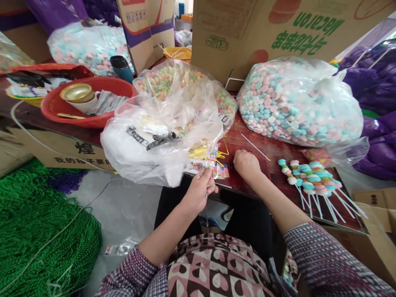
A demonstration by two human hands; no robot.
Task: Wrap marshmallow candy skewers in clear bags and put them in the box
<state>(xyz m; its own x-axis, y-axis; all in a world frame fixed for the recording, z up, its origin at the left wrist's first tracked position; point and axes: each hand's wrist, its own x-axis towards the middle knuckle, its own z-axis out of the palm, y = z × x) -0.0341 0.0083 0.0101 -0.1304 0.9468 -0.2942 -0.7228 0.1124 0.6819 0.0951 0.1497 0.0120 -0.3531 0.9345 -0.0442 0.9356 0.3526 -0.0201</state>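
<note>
My left hand [201,187] is closed at the table's front edge, thumb and fingers pinching a small clear wrapper with a printed label [212,158]. More printed wrappers [222,170] and yellow twist ties [223,150] lie just beyond it. My right hand [246,165] is curled into a fist on the dark red tabletop; whatever its fingers may hold is hidden. Near that fist lies a loose white stick [255,147]. Farther right, several marshmallow candy skewers [312,175] rest side by side, with their white sticks pointing toward me.
A clear bag of pastel candies [293,103] and a bag of colourful ring candies [176,78] stand behind. Left are a crumpled clear bag [139,161], a red basin [49,105] and a dark bottle [122,68]. A carton [241,37] rises at the back; green netting [46,231] covers the floor.
</note>
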